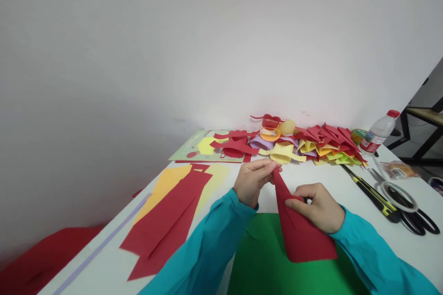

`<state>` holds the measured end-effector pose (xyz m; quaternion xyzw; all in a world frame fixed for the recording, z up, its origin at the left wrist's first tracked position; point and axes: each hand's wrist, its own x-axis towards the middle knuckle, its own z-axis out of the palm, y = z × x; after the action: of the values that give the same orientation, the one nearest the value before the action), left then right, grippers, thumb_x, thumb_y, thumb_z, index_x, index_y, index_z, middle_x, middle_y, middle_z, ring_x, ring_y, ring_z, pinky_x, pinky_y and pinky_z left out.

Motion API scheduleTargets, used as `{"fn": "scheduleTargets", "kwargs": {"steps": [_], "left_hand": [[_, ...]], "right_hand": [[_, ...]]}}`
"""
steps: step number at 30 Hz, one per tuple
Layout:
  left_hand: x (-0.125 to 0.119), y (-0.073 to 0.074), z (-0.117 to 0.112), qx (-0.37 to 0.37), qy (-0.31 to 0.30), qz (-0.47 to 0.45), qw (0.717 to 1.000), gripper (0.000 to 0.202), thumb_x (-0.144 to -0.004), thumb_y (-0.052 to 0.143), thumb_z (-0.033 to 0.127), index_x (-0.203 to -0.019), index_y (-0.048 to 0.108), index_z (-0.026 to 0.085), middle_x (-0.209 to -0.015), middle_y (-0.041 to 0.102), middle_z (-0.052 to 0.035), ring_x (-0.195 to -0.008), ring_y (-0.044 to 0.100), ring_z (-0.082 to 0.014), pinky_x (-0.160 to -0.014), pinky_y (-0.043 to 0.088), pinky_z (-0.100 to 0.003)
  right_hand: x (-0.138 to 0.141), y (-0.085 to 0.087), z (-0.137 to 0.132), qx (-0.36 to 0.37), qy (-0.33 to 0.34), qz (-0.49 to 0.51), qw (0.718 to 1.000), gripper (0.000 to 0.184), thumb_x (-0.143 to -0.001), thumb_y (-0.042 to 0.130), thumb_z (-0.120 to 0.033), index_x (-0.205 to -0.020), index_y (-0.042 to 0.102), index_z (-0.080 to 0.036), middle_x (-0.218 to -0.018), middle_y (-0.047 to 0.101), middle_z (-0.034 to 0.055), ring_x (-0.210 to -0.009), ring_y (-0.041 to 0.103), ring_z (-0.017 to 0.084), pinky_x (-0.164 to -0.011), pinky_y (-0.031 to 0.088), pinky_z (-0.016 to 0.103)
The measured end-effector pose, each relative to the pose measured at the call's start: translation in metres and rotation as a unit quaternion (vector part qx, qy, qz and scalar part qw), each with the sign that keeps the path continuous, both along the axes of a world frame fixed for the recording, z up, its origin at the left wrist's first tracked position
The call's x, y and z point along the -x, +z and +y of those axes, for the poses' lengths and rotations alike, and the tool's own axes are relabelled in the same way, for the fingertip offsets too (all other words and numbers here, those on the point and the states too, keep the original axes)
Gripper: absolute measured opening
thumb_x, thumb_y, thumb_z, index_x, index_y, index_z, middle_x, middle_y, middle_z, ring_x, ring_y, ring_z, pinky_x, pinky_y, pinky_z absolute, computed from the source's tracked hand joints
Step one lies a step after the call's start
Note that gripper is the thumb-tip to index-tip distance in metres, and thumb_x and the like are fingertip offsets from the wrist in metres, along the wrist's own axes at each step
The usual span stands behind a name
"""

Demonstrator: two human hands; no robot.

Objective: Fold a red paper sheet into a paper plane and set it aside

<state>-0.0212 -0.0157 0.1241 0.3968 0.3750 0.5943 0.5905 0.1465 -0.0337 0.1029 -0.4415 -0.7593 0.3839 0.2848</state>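
Observation:
A folded piece of red paper [301, 237] is held up between both hands above a green sheet [256, 253]. My left hand [254, 179] pinches its narrow top corner, fingers closed. My right hand [320, 207] grips the right edge, with the thumb lying on the paper's face. The paper widens toward its lower end, which hangs over the green sheet. To the left, cut red paper pieces [169, 212] lie on top of orange and yellow sheets [162, 184].
Paper shapes [277, 152] and a stack of folded red and yellow papers [328, 140] lie along the wall. At right are a utility knife [374, 196], scissors [417, 221], a tape roll [386, 191] and a plastic bottle [379, 133]. A lilac strip [104, 244] lies near the left table edge.

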Motion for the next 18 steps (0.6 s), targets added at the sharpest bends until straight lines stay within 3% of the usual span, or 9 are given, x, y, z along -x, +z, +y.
{"fn": "scheduleTargets", "kwargs": {"steps": [4, 7, 13, 18], "left_hand": [[0.001, 0.002, -0.001, -0.015, -0.001, 0.021, 1.0, 0.021, -0.055, 0.072, 0.033, -0.06, 0.069, 0.012, -0.064, 0.063, -0.0047, -0.056, 0.054, -0.0105, -0.047, 0.041, -0.019], [-0.001, 0.0, -0.001, -0.012, -0.004, 0.073, 0.997, 0.024, -0.055, 0.073, 0.034, -0.062, 0.068, 0.012, -0.056, 0.061, -0.002, -0.05, 0.053, -0.0103, -0.045, 0.043, -0.021], [-0.004, -0.007, -0.001, 0.017, -0.129, 0.16, 0.978, 0.03, -0.037, 0.083, 0.027, -0.051, 0.061, 0.011, -0.043, 0.056, 0.0012, -0.041, 0.05, -0.0087, -0.043, 0.042, -0.02], [0.001, -0.007, 0.0, -0.054, -0.131, 0.158, 0.977, 0.026, -0.047, 0.08, 0.03, -0.054, 0.064, 0.012, -0.054, 0.061, -0.0011, -0.051, 0.053, -0.0106, -0.05, 0.043, -0.022]], "right_hand": [[0.0, 0.0, 0.001, 0.007, 0.0, 0.011, 1.0, 0.033, -0.073, 0.055, -0.042, -0.057, 0.059, -0.014, -0.05, 0.047, -0.0023, -0.051, 0.037, 0.009, -0.049, 0.031, 0.022], [0.0, 0.0, 0.003, 0.035, -0.009, 0.052, 0.998, 0.035, -0.072, 0.056, -0.045, -0.055, 0.057, -0.014, -0.048, 0.045, -0.003, -0.049, 0.036, 0.009, -0.047, 0.03, 0.022], [-0.001, 0.002, 0.005, 0.046, -0.036, 0.116, 0.992, 0.044, -0.072, 0.057, -0.049, -0.046, 0.044, -0.016, -0.042, 0.03, -0.0068, -0.044, 0.025, 0.006, -0.042, 0.02, 0.022], [0.0, 0.002, 0.004, 0.067, -0.044, 0.167, 0.983, 0.036, -0.066, 0.065, -0.048, -0.057, 0.056, -0.014, -0.045, 0.044, -0.0049, -0.045, 0.034, 0.006, -0.043, 0.026, 0.021]]}}
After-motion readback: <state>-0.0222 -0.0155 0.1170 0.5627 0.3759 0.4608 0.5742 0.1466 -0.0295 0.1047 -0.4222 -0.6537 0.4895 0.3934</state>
